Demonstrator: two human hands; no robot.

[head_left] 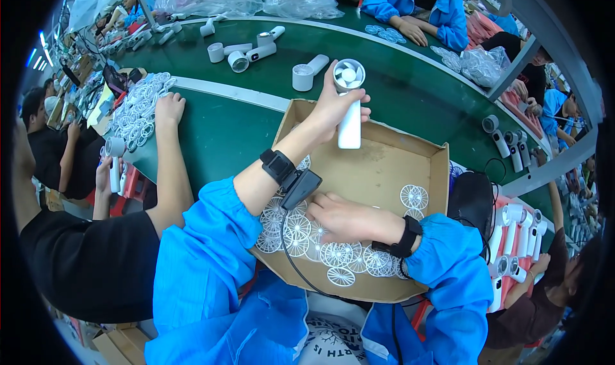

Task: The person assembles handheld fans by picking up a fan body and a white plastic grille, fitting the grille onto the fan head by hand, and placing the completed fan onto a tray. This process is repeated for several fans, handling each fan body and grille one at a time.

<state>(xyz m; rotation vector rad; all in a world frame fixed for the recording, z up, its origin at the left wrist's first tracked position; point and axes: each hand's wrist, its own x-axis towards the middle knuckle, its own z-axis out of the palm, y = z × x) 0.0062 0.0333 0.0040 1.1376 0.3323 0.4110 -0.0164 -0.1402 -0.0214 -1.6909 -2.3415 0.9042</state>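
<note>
My left hand (334,109) is wrapped around a white handheld fan (350,125), held upright over the far side of an open cardboard box (397,294). The fan's round head faces up, and its blades show with no grille over them. Down in the box, my right hand (349,218) rests with curled fingers among loose white round fan grilles (339,255). Its fingertips point down at the pile, and whatever they pinch is hidden. More grilles (414,197) lie by the box's right wall.
Beyond the box runs a green conveyor belt (397,96) carrying several fans (304,77). On the left, a co-worker's arm (172,154) reaches to a heap of white rings (141,105). Fans fill a pink tray (512,237) at right. A metal post (544,163) stands close by.
</note>
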